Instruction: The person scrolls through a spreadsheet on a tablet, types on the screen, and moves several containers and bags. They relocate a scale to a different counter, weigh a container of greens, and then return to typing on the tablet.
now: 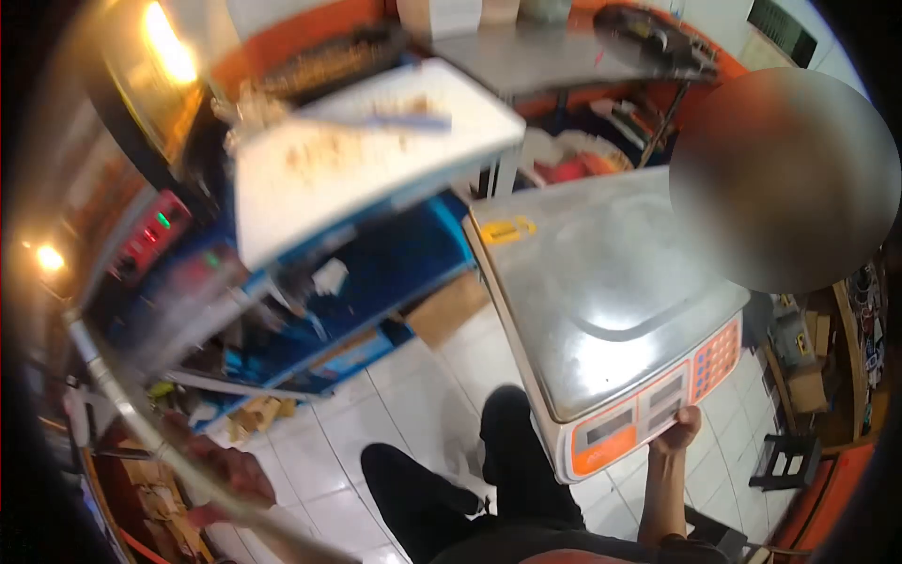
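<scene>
A flat-topped electronic weighing scale (611,282) with a steel pan and an orange and white front panel is held up, tilted, in front of me. My right hand (678,430) grips its front edge below the display, near the orange keypad (717,359). A yellow piece (507,229) lies on the pan's far left corner. At the lower left, my left hand (240,475) is smeared by motion, partly behind a slanting metal pole (141,415). Whether its fingers close on that pole cannot be made out.
A white board (376,174) with brown crumbs and a blue-handled tool (409,123) tops a blue stand. Behind it is a steel table (554,56). A person (785,179), blurred out, is at the right. A black stool (787,462) stands on the tiled floor (413,395).
</scene>
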{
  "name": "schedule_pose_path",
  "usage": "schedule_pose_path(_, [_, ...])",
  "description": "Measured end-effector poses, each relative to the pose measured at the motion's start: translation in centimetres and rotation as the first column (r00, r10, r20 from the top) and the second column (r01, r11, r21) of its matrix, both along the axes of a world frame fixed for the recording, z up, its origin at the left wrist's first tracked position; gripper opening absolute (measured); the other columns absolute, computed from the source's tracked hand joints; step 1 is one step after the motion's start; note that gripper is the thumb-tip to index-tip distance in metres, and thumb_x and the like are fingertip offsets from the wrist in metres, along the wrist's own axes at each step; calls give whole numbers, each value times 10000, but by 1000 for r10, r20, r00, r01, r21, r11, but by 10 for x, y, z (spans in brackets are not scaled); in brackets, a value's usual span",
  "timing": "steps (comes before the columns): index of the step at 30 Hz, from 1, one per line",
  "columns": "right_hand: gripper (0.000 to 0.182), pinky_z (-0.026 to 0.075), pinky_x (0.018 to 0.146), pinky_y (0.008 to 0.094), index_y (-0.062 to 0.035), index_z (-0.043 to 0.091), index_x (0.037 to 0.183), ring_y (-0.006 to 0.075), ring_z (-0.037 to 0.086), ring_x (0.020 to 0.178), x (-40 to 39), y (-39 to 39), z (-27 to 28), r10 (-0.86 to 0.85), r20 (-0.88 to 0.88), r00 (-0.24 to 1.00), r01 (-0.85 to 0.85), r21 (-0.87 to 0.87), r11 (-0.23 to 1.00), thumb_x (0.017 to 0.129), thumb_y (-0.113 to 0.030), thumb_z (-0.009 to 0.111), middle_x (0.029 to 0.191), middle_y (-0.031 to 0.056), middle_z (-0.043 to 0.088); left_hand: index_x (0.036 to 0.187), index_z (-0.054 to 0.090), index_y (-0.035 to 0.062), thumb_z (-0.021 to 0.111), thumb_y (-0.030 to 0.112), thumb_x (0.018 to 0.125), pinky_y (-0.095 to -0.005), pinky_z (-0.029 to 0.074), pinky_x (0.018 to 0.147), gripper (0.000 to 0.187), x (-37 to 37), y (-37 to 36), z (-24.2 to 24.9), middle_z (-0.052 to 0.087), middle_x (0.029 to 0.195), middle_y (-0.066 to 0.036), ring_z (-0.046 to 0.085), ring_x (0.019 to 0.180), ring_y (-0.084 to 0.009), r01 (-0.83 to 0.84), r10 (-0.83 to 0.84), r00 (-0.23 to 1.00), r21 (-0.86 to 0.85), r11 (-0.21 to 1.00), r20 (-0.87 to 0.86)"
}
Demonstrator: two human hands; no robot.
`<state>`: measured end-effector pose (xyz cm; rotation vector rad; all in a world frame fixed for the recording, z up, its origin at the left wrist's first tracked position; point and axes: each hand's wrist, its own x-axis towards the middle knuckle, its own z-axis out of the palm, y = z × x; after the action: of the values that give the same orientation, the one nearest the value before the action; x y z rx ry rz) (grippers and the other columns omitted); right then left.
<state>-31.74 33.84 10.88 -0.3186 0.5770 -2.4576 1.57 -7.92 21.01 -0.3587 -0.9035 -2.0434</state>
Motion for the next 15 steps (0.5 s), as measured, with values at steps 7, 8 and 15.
schedule_pose_path(7, [608, 432, 981, 447, 33, 456, 1252, 288, 547, 1111, -86, -2, 165, -96, 136, 986, 71, 178, 981, 659, -52, 558, 1193, 150, 566, 1403, 242, -23, 517, 674, 791, -365, 288, 1067, 968, -29, -25, 104, 391, 1396, -137, 381, 1269, -231, -475, 435, 851, 80, 876, 293])
schedule_pose_path(8, [600, 424, 986, 446, 31, 464, 1245, 285, 548, 1109, -110, -7, 190, -78, 167, 983, 38, 230, 972, 660, -50, 569, 1197, 145, 565, 1388, 255, -6, 511, 612, 835, -372, 535, 848, 867, -63, -13, 149, 541, 1223, -194, 600, 1035, -260, -550, 475, 830, 284, 786, 293])
schedule_pose_path(15, [665, 472, 920, 491, -2, 415, 1295, 312, 552, 1112, -236, -70, 270, 29, 84, 996, -43, 164, 986, 654, 40, 587, 1218, 145, 547, 1394, 251, -7, 549, 597, 822, -304, 515, 656, 883, -141, -25, 249, 543, 1228, -193, 589, 801, -175, -338, 300, 917, 116, 934, 262])
